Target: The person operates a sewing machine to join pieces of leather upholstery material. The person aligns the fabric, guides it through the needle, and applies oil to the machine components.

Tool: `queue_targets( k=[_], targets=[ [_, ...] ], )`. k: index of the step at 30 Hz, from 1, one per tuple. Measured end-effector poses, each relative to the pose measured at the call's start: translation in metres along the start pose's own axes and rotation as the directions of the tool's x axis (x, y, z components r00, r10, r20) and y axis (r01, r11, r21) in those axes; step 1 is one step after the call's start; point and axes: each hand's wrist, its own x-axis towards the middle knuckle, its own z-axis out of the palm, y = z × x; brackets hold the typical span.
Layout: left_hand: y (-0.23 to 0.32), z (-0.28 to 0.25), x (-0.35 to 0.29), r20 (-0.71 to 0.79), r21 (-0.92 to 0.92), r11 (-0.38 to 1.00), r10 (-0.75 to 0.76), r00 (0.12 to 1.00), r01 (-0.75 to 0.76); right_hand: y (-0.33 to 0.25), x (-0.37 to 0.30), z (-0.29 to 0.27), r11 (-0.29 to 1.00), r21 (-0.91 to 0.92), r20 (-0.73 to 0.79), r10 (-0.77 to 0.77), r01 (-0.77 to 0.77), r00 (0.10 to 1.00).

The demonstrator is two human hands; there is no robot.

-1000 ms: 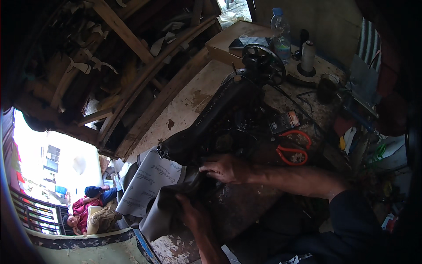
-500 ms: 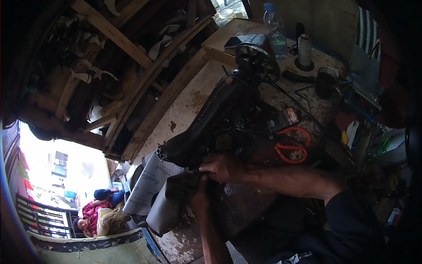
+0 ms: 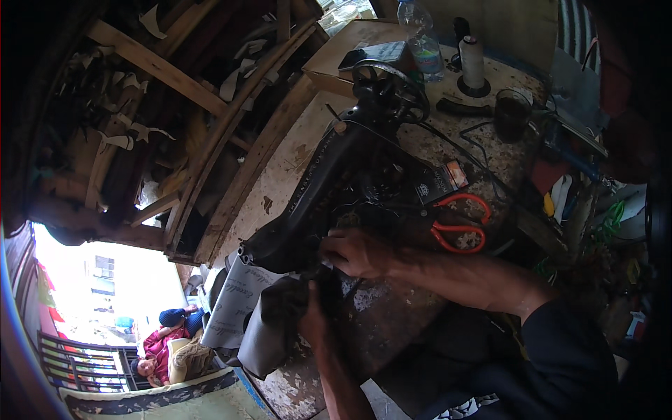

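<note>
A black sewing machine (image 3: 311, 178) stands on the worn table, its head pointing toward the near left. Under and in front of that head lies a bent piece of grey sheet material (image 3: 266, 336), dark on one side with a pale printed backing. My left hand (image 3: 315, 318) grips the dark edge of this piece, thumb uppermost. Close to the machine's needle area, my right hand (image 3: 357, 253) is closed with curled fingers; what they hold is hidden in shadow. The needle and presser foot cannot be made out.
Orange-handled scissors (image 3: 458, 236) and a small dark packet (image 3: 441, 183) lie right of the machine. Behind are a thread cone (image 3: 472, 66), a plastic bottle (image 3: 423, 45), a glass of dark liquid (image 3: 512, 112) and a phone on a box (image 3: 329, 56). A person (image 3: 157, 350) reclines at far left.
My right hand has drawn slightly away from my left, opening a small gap between them. The left hand keeps its grip on the sheet material. The whole view has shifted a little.
</note>
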Motion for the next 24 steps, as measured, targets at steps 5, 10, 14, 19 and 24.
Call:
queue_targets(
  k=[5, 10, 14, 19, 24],
  targets=[
    [-0.011, -0.006, 0.006, 0.006, 0.011, 0.998, 0.059, 0.998, -0.059, 0.006, 0.002, 0.002, 0.998, -0.057, -0.036, -0.003, 0.001, 0.999],
    [-0.024, -0.005, 0.009, 0.024, -0.108, 0.991, 0.078, 0.997, -0.075, 0.004, -0.001, 0.003, 0.997, -0.077, -0.006, -0.014, 0.014, 1.000],
    [-0.044, -0.010, 0.023, -0.037, 0.033, 0.986, 0.164, 0.986, -0.163, 0.000, 0.000, 0.004, 0.996, -0.088, 0.014, -0.001, 0.002, 1.000],
    [-0.035, -0.006, 0.021, -0.008, 0.069, 0.970, 0.233, 0.972, -0.232, 0.004, -0.001, 0.006, 0.994, -0.105, 0.005, 0.009, -0.009, 1.000],
    [-0.010, 0.008, 0.001, 0.116, 0.178, 0.956, 0.214, 0.970, -0.232, 0.005, -0.002, 0.004, 0.994, -0.109, 0.006, 0.006, -0.006, 1.000]
  ],
)
